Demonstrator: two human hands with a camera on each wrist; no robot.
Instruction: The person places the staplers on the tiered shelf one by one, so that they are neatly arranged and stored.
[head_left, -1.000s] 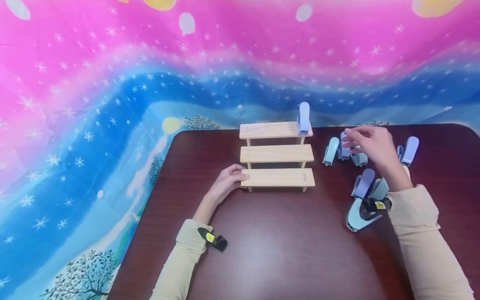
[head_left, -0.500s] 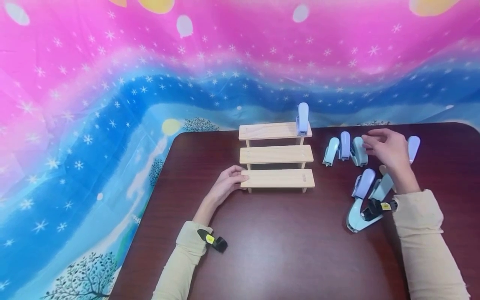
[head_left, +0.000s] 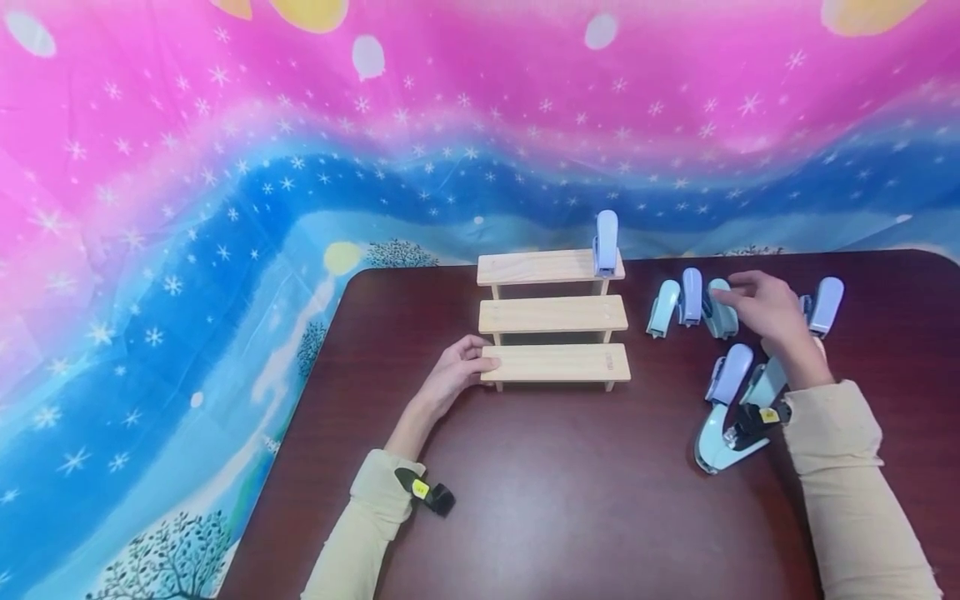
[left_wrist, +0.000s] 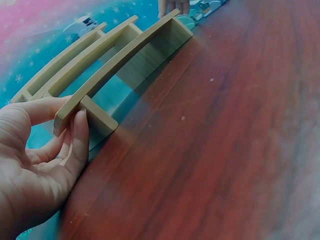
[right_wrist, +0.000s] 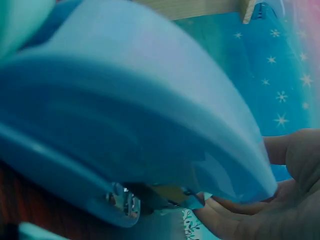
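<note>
Head view: left hand (head_left: 453,372) grips wooden rack (head_left: 553,315); right hand (head_left: 765,307) touches teal stapler (head_left: 718,308), grip unclear.

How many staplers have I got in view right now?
8: one on the rack's top shelf; three in a row right of the rack, the last at the right hand; one far right; three near the wrist. The hand may hide more.

By the left hand (head_left: 455,372), the stepped shelf (head_left: 553,315) is pale matt wood; the table (head_left: 570,492) is glossy dark wood. Staplers (head_left: 720,308) at the right hand (head_left: 765,308) are smooth plastic.
</note>
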